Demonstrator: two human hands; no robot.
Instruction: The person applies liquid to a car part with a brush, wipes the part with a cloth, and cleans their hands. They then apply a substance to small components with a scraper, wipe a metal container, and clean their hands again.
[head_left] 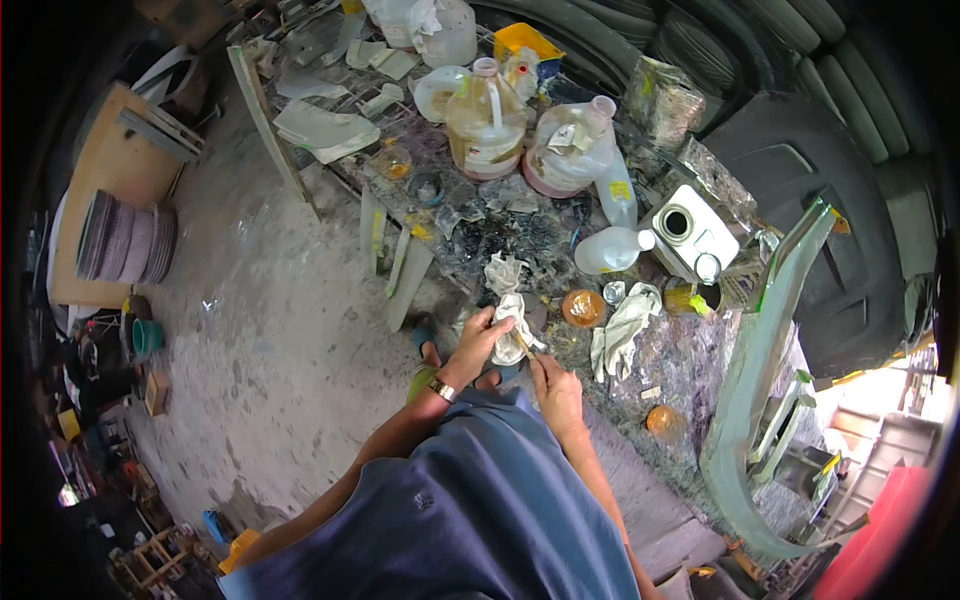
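Observation:
At the front edge of the stained workbench, my left hand (476, 342) is closed on a crumpled white cloth (508, 338). My right hand (556, 388) grips a thin brownish tool (523, 343), its tip against the cloth; too little of it shows to tell its exact kind. Just beyond my hands lies another wad of white cloth (504, 272). To the right are a round tub of orange-brown stuff (583, 308), a small clear cup (613, 292) and a pair of dirty white gloves (625, 332).
Large plastic jugs (487, 125) stand at the back of the bench. A white metal can (692, 232) and a tipped plastic bottle (610, 250) are to the right. A long green-grey panel (735, 420) leans along the right side. Concrete floor (270, 330) spreads left.

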